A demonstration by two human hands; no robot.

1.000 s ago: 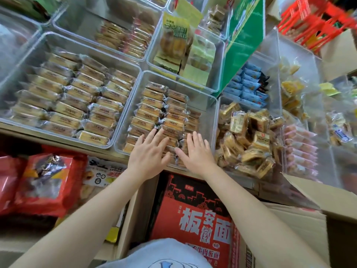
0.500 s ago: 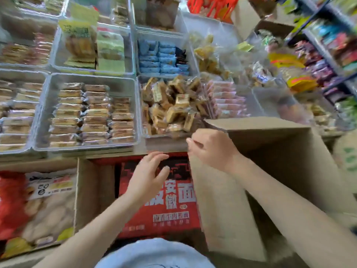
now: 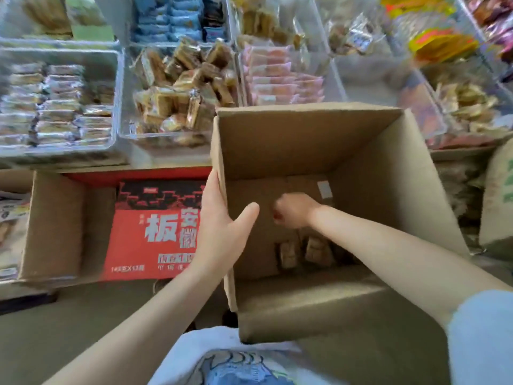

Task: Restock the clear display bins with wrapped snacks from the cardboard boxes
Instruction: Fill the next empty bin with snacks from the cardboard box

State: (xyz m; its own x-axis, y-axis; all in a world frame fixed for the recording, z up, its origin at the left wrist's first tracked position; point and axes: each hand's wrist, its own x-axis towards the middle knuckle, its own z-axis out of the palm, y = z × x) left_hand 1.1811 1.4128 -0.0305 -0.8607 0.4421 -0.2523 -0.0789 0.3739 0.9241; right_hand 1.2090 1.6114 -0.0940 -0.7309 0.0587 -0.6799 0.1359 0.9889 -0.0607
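An open cardboard box [image 3: 361, 151] stands in front of the shelf of clear display bins. A few wrapped snacks [image 3: 317, 250] lie on its bottom. My left hand [image 3: 222, 226] grips the box's left wall, thumb inside and fingers outside. My right hand [image 3: 294, 211] reaches down inside the box, just above the snacks, its fingers curled under and blurred. Whether it holds a snack is hidden. One clear bin [image 3: 125, 134] holds a loose heap of brown wrapped cakes, and a bin to the left [image 3: 115, 145] holds rows of flat packets.
A red printed carton [image 3: 155, 229] and another cardboard box [image 3: 55, 226] sit under the shelf at the left. Pink packets [image 3: 277, 79] and more snack bins lie behind the open box. A pale sack [image 3: 497, 195] stands at the right.
The view swung right from the bins to the open box. My left hand took hold of the box's left wall, and my right hand dropped from the rim down into the box.
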